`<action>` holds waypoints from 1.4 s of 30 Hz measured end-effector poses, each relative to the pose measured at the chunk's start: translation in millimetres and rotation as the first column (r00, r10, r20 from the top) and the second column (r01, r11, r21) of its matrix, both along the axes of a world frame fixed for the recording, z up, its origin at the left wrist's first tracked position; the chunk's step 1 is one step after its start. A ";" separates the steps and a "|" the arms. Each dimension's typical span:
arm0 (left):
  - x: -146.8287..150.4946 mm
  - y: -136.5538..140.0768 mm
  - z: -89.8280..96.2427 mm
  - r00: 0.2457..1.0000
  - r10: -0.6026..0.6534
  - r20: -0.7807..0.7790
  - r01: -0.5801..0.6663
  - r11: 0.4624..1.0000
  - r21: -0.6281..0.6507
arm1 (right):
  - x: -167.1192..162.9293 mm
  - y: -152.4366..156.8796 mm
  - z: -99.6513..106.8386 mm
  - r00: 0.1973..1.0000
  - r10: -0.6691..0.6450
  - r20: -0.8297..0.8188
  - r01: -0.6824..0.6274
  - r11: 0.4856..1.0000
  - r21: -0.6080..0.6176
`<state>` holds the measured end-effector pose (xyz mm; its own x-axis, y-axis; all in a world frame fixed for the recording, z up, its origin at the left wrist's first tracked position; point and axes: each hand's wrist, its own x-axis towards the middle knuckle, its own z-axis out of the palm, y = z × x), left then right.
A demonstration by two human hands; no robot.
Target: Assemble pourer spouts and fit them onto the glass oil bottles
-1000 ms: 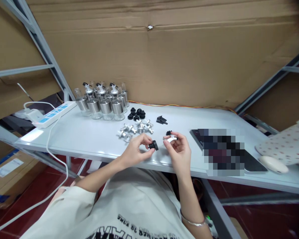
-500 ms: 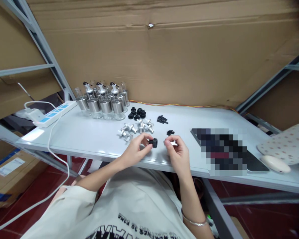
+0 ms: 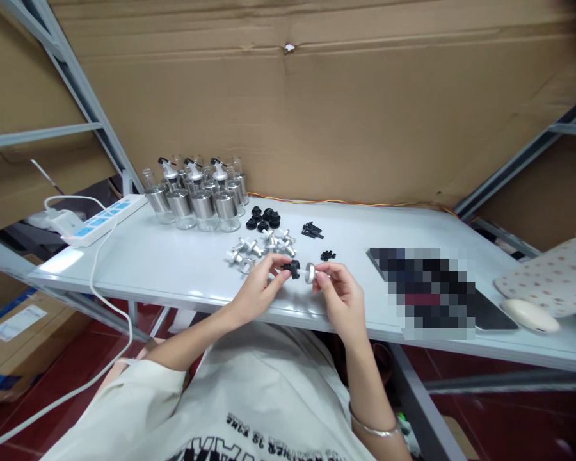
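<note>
Holding a black stopper [image 3: 294,269] and a silver-collared spout piece [image 3: 310,273] end to end above the desk [image 3: 144,269], near its front edge.
The left hand [image 3: 265,282] has its grip pinched on the stopper, wide end facing right; the right hand [image 3: 342,291] grasps the spout piece, its thin stem pointing left at that end. Both long axes run roughly sideways, nearly in line; collar and stopper stand apart, and whether the stem's tip is inside I cannot tell.

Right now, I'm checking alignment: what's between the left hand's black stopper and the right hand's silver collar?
In the head view, a pale stem runs from silver collar toward black stopper.
</note>
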<state>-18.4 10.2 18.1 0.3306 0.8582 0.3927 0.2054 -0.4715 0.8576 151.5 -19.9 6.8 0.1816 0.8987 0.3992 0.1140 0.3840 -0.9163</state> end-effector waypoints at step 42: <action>-2.1 1.1 -1.5 0.996 -0.041 0.079 0.026 0.984 0.178 | 3.6 0.8 4.5 0.990 0.130 -0.052 -0.135 0.983 -0.120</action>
